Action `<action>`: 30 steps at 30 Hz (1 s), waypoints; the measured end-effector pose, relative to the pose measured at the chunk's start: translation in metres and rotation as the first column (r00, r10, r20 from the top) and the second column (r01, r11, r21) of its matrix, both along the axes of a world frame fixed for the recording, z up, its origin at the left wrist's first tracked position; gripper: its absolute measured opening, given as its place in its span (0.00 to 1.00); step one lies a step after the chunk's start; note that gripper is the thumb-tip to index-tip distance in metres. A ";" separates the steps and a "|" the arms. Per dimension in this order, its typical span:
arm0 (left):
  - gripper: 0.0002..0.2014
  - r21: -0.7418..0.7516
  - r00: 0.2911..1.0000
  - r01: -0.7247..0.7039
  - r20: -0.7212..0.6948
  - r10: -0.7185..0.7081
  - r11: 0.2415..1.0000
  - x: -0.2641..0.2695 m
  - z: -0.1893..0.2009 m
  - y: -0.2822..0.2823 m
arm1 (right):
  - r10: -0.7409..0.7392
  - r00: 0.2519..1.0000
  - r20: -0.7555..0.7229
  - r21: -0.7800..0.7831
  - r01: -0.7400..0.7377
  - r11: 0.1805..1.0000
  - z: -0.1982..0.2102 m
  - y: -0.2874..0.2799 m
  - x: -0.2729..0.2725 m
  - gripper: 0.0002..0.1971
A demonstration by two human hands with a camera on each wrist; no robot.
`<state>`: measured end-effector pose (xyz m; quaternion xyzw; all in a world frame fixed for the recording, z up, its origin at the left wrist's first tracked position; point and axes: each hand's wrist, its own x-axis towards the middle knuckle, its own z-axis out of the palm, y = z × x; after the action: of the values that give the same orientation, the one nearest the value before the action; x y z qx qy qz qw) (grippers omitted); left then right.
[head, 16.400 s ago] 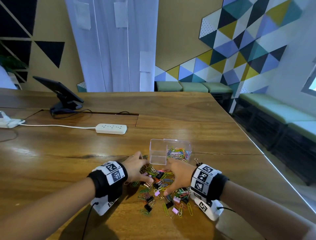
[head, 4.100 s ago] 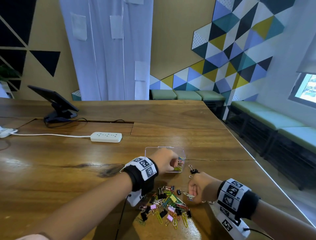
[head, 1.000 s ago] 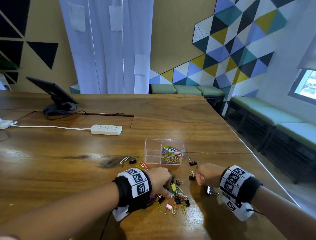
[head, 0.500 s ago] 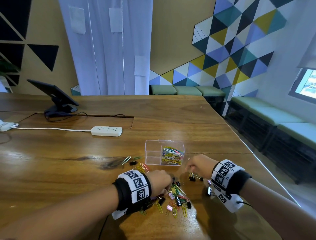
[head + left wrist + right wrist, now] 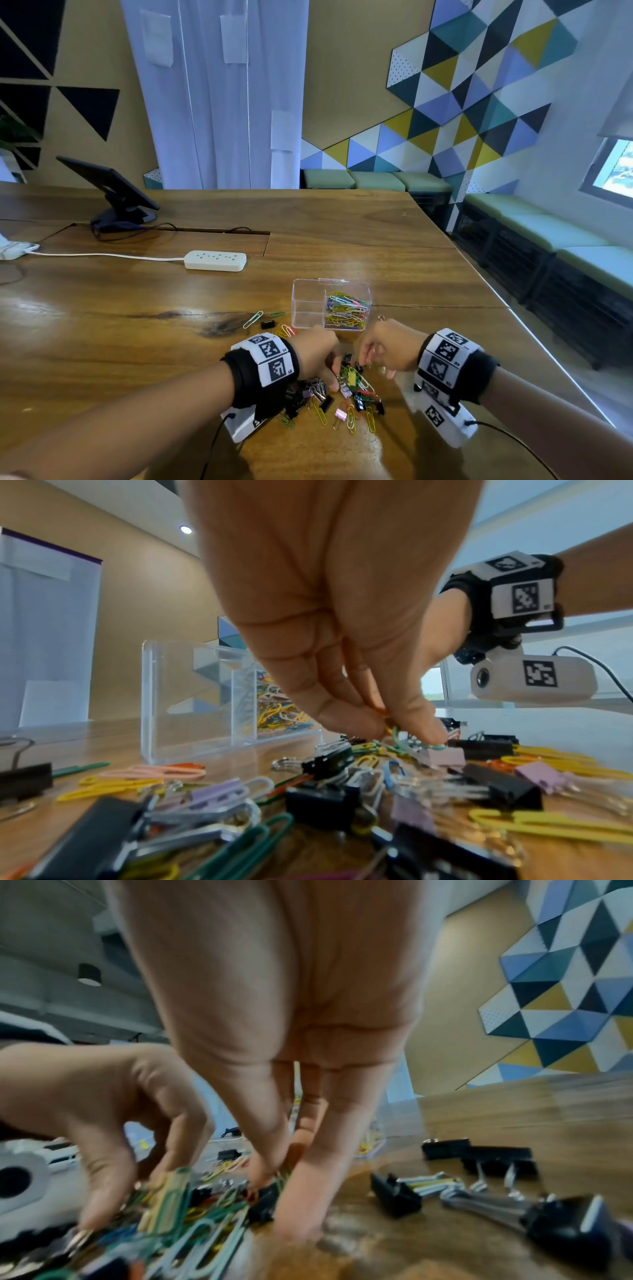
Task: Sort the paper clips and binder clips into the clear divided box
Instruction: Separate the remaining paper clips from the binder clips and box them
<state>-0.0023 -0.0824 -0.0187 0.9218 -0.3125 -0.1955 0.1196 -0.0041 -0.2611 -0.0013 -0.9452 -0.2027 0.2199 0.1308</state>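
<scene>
Clear box holds paper clips in yellow, green, pink and white. Loose pile on the brown wood table: black and lilac binder clips, with yellow, green, orange, possibly blue paper clips. Wristbands black with black-and-white square markers; power strip white; wall panels blue, teal, mustard, white triangles.

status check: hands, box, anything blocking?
Left hand pinching paper clips at the pile. Right hand reaching in, grip unclear. Divided box: right compartment holds paper clips, left looks empty. Nothing blocking.
</scene>
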 end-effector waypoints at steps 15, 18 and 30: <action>0.22 0.069 0.997 0.050 -0.061 -0.046 0.996 -0.010 -0.001 0.001 | 0.014 1.000 0.012 -0.047 -0.013 0.999 -0.017 0.015 0.000 0.21; 0.20 0.071 0.998 0.056 0.022 -0.057 0.996 -0.007 0.000 0.002 | 0.020 1.000 -0.002 -0.058 -0.020 0.998 -0.014 0.019 -0.001 0.21; 0.21 0.195 0.978 0.045 0.191 -0.083 0.980 -0.003 -0.008 -0.004 | 0.043 0.999 -0.007 -0.029 -0.043 0.999 -0.014 0.016 -0.006 0.11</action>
<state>-0.0052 -0.0865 -0.0270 0.9334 -0.3324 -0.1353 -0.0069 -0.0100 -0.2453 -0.0154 -0.9418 -0.2193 0.2283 0.1131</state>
